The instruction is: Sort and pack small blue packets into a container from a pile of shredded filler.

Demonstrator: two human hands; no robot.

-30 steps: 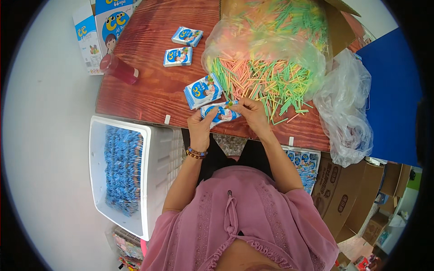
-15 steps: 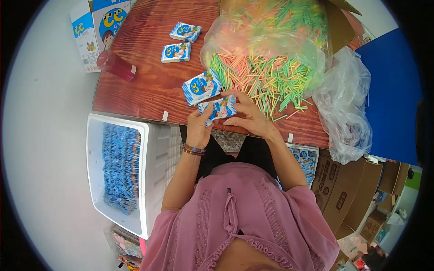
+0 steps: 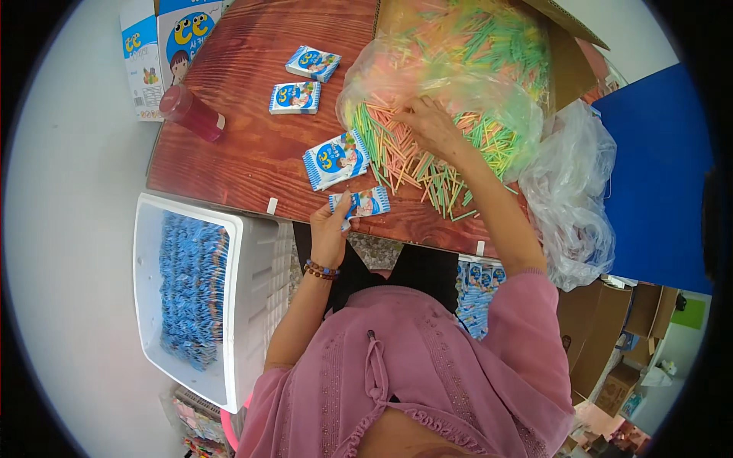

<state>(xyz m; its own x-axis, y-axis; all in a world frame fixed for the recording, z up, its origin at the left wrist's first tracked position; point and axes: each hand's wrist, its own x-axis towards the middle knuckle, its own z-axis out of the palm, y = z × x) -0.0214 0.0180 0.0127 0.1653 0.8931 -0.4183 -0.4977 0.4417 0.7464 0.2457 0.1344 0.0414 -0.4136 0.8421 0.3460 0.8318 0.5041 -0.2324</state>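
Observation:
My left hand pinches one end of a small blue and white packet at the table's near edge. Just beyond it lies a stack of matching packets, flat on the wood. My right hand is stretched out over a heap of thin pink, yellow and green sticks, its fingers apart and touching the pink ones. The heap spills from a clear plastic bag. I see no packet in my right hand.
Two more packet stacks lie farther back on the red-brown table, near a pink-red jar. A white bin full of blue packets stands at the left. Crumpled plastic hangs over the right edge, beside a blue panel.
My right hand has left the packet and moved forward onto the stick heap. My left hand keeps hold of the packet, slightly lower in view.

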